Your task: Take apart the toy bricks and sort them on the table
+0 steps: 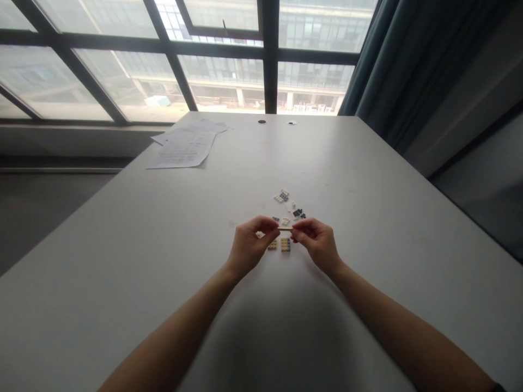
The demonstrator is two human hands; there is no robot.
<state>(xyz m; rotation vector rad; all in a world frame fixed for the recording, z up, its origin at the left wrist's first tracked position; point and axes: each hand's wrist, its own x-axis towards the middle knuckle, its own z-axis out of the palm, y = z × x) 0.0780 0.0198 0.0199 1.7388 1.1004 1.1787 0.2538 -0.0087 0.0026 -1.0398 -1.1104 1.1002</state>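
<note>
Both my hands meet above the middle of a white table (163, 261). My left hand (250, 244) and my right hand (316, 242) are each closed in a pinch on one end of a thin tan building-brick plate (285, 228), held level between them. Directly below it two small tan studded bricks (281, 244) lie on the table. Just beyond my fingers a scatter of small white, tan and dark bricks (291, 206) is spread out.
Printed paper sheets (186, 146) lie at the far left of the table. Two round cable holes (262, 121) sit near the far edge, below a large window. A dark curtain (408, 71) hangs at the right.
</note>
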